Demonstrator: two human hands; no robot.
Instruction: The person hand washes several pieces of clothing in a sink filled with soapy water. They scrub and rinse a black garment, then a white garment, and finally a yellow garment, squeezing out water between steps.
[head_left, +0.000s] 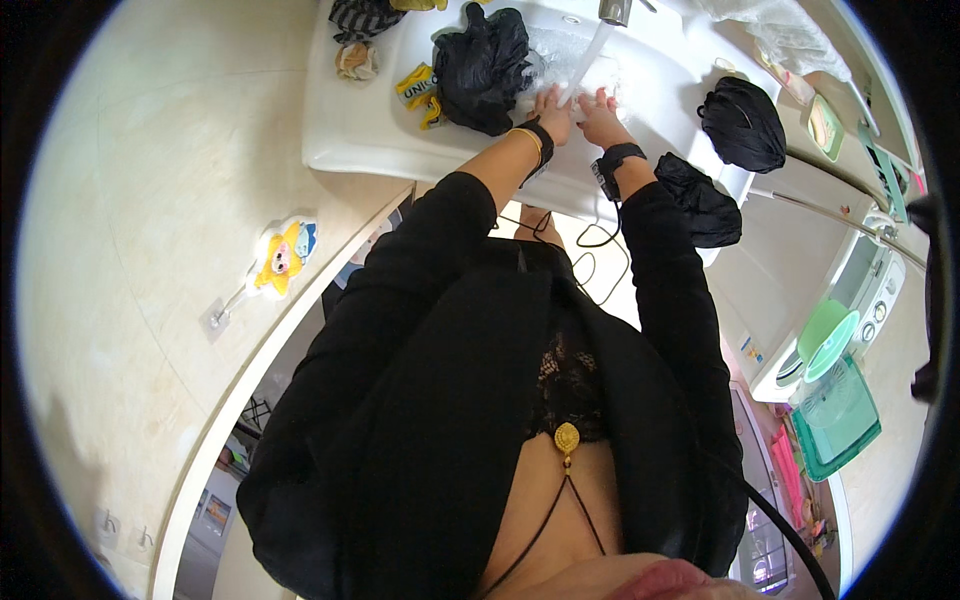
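Both hands are low in a white washbasin (352, 142), under a stream of running water (589, 60) from a metal faucet (615, 10). My left hand (553, 118) meets the edge of the stream, its fingers spread among white suds (570, 52). Just right of the stream is my right hand (602, 124), palm partly turned up and fingers apart. I see nothing held in either. A wet black cloth (484, 71) lies bunched left of my left hand. Beside that cloth rests a crumpled yellow and grey printed piece (418, 90).
Striped dark fabric (364, 19) and a beige crumpled piece (357, 61) lie on the basin's left rim. Black bundles (742, 124) (697, 199) sit at its right. A cable (619, 225) hangs from my right wristband. A washing machine (810, 285) stands at right.
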